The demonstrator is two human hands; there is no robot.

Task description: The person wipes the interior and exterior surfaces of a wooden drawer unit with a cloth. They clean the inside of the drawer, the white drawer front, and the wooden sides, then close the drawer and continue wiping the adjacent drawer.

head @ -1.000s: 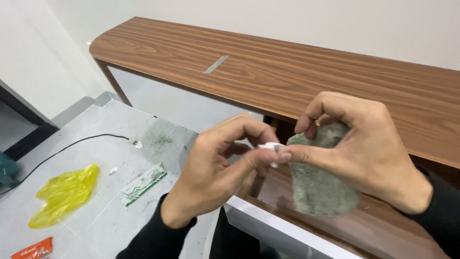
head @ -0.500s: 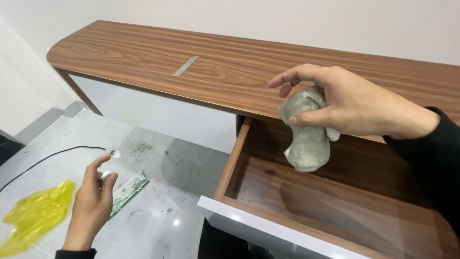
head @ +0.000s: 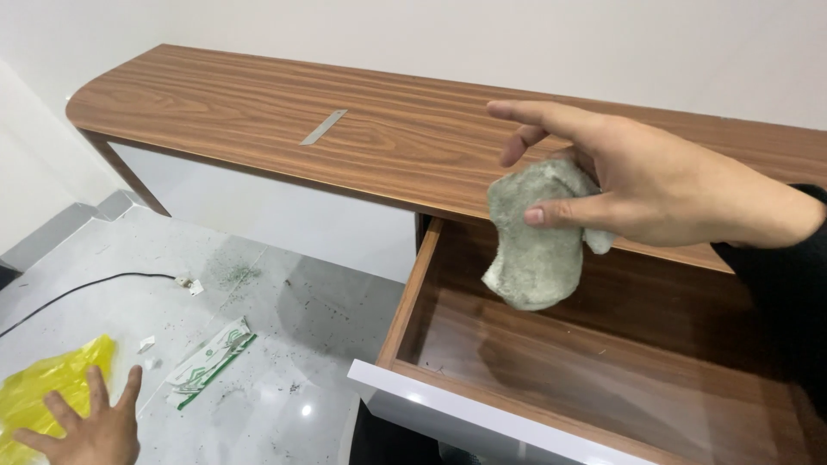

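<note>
My right hand point(head: 655, 185) holds a grey, dusty cloth point(head: 534, 237) pinched between thumb and fingers, hanging over the open wooden drawer point(head: 551, 370) of a brown desk point(head: 258, 120). The index finger points left over the desk edge. My left hand point(head: 86, 426) is low at the bottom left, fingers spread and empty, above the grey floor beside a yellow plastic bag point(head: 39, 392).
A green and white torn wrapper point(head: 211, 366) lies on the dusty floor point(head: 284, 327) with small white scraps near it. A black cable point(head: 77, 293) runs across the floor at left. The drawer has a white front point(head: 482, 418). A metal strip point(head: 324, 127) is set in the desk top.
My left hand has left the cloth and dropped to the floor near the yellow bag, now spread open. My right hand has stayed over the drawer with the cloth.
</note>
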